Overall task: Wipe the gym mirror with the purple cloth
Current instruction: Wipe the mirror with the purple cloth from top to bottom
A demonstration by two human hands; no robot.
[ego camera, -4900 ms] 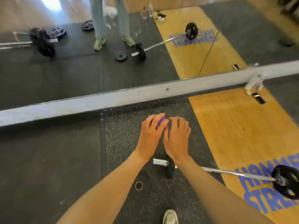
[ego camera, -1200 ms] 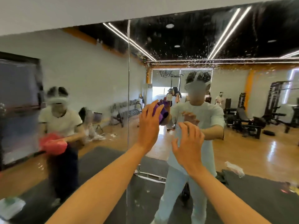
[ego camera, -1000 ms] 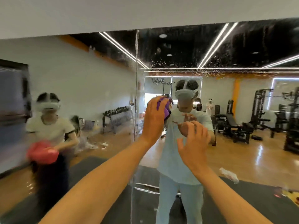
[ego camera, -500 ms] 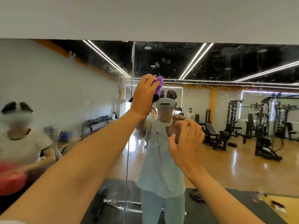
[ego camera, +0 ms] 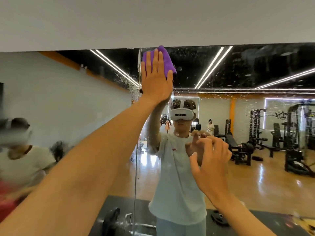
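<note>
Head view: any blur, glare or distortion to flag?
Head view: the left hand and purple cloth are sharp; the left edge smears with motion blur; ceiling strip lights glare in the mirror, which shows droplet specks; wide-angle lens stretches the near forearm.

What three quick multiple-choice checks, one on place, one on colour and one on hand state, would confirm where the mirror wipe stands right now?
1. Where on the mirror is the cloth?
A. at the bottom edge
B. at the top edge, beside the vertical seam
C. far right, mid-height

2. What colour is the cloth?
A. purple
B. yellow
C. white

3. How does the left hand meet the cloth?
A. fist closed round it
B. pinching one corner
C. flat, fingers straight, pressing it on the glass

Answers:
1 B: the cloth sits just under the wall strip, right of the seam.
2 A: purple fabric shows above and beside the fingers.
3 C: the straight fingers lie spread over the cloth; the right hand hangs free lower down, holding nothing.
</note>
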